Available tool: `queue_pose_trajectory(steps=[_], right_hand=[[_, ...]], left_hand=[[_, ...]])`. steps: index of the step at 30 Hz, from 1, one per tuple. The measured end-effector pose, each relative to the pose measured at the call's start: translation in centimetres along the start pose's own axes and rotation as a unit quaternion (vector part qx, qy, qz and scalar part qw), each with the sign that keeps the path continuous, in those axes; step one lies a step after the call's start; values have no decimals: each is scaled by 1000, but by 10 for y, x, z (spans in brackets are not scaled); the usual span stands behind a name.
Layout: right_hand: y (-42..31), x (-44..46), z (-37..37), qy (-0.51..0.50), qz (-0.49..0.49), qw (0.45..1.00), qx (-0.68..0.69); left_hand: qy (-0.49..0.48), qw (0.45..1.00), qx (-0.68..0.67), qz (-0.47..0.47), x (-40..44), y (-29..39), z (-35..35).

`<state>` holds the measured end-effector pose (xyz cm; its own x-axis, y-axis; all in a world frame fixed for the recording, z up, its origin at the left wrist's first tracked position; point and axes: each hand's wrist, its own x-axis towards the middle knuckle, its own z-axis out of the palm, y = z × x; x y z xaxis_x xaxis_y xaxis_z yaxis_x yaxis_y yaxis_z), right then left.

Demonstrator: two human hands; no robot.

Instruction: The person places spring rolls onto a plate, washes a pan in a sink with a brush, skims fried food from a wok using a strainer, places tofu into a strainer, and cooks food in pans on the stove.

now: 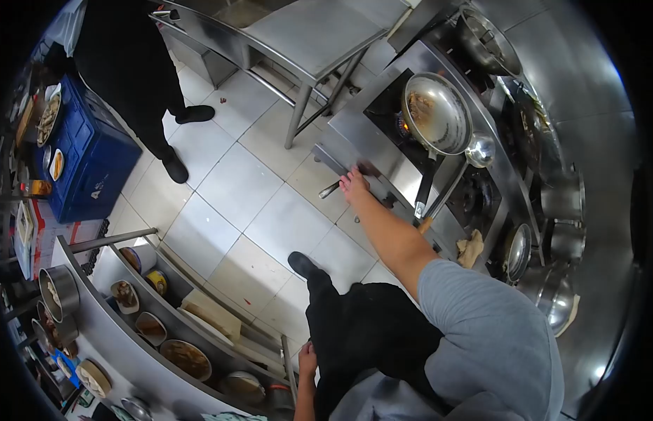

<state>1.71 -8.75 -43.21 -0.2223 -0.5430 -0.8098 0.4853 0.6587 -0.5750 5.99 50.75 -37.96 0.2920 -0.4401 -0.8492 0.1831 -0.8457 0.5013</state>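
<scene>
My right hand (354, 184) reaches out to the front panel of the steel stove (396, 165). Its fingers are closed at the panel, seemingly around a stove knob that they cover. Beside it a metal handle (329, 190) sticks out. A frying pan (449, 116) with brownish liquid and some food bits rests on a burner, where a flame (404, 127) glows at its edge. Its dark handle points towards me. A ladle (479, 150) lies alongside the pan. My left hand (307, 359) hangs low by my side near the counter rail, fingers loosely curled, nothing visible in them.
A person in dark clothes (133, 77) stands at the far left beside a blue crate (95, 151). At lower left, a counter shelf (140, 337) holds several food containers. A steel table (298, 42) stands ahead. Pots (561, 193) line the right side; a cloth (470, 249) lies on the stove.
</scene>
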Motion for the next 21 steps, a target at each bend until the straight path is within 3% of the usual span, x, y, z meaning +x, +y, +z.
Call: queue_pose_trajectory(steps=[7, 9, 11, 13, 14, 15, 16, 17, 18, 21], right_hand=[[0, 4, -5, -16, -9, 999, -42], [3, 18, -11, -36, 18, 999, -12], [2, 27, -26, -79, 84, 992, -43], [10, 37, -53, -223, 119, 965, -67], [20, 56, -63, -238, 154, 954, -102], [29, 63, -67, -269, 171, 931, -177], [39, 57, -72, -193, 138, 909, -342], [42, -10, -75, -226, 55, 864, -446], [52, -6, -92, -297, 108, 807, -499], [67, -93, -130, -382, 89, 645, -656]], left_hand=[[-23, 995, -69, -75, -21, 31, 5], [-12, 992, -112, -49, -31, 21, 14], [-3, 998, -47, -31, -42, 15, 23], [-44, 966, -240, -80, -58, 19, 43], [-73, 962, -264, -12, -58, 8, 56], [-84, 951, -296, -12, -70, 11, 67], [-52, 961, -268, -34, -75, 5, 80], [-34, 970, -236, -56, -80, -2, 91], [8, 963, -264, -60, -91, -5, 100], [-5, 949, -311, -46, -113, 2, 120]])
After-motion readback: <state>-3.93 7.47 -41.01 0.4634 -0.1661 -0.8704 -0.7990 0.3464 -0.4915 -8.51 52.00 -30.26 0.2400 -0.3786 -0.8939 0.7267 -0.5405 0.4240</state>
